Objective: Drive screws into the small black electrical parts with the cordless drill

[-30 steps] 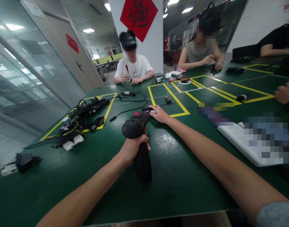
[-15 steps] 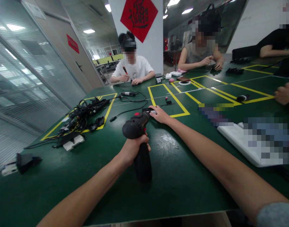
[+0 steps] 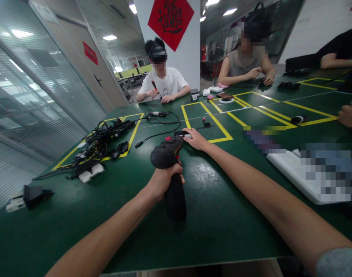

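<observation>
Black drill (image 3: 166,154) | your left hand (image 3: 164,184) closed round its handle | your right hand (image 3: 196,139) at its nose, grip unclear | tangled cables (image 3: 99,144) left lying

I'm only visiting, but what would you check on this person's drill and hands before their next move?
1. Left hand wrapped around the cordless drill's grip: ok.
2. Right hand clear of the drill's front end: not ok; its fingertips are at the dark piece there.
3. Dark piece firmly seated: cannot tell; it is small and partly covered.
4. Drill apart from the tangled black cables: ok; they lie off to the left.
5. Co-worker's hand apart from the drill: ok; it is at the far right.
</observation>
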`<state>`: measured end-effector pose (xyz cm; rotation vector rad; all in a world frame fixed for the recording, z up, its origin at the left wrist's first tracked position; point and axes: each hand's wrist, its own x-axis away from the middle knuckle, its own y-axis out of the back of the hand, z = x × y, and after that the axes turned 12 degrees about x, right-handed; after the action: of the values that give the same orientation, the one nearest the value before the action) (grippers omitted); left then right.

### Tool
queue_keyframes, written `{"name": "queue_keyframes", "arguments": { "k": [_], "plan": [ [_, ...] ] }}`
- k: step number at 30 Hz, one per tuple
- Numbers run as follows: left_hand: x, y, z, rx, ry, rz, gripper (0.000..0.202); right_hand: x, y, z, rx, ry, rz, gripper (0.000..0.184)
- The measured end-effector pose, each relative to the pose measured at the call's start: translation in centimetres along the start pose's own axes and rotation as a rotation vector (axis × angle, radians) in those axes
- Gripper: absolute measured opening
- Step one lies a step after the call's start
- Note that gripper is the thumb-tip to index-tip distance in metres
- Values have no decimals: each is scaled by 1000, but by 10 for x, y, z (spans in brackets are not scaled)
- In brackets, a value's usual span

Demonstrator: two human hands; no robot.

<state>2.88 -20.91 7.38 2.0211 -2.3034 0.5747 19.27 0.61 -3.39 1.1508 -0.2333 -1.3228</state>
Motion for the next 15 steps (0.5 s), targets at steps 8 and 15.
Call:
{"name": "queue_keyframes", "arguments": {
  "k": [8,15],
  "plan": [
    [-1,0,0,-29,-6,8,16,0,-1,0,3,-1,-5,47],
    [0,0,0,-10,-10,7,19,-1,-1,-1,1,-3,-8,47]
  ]
}}
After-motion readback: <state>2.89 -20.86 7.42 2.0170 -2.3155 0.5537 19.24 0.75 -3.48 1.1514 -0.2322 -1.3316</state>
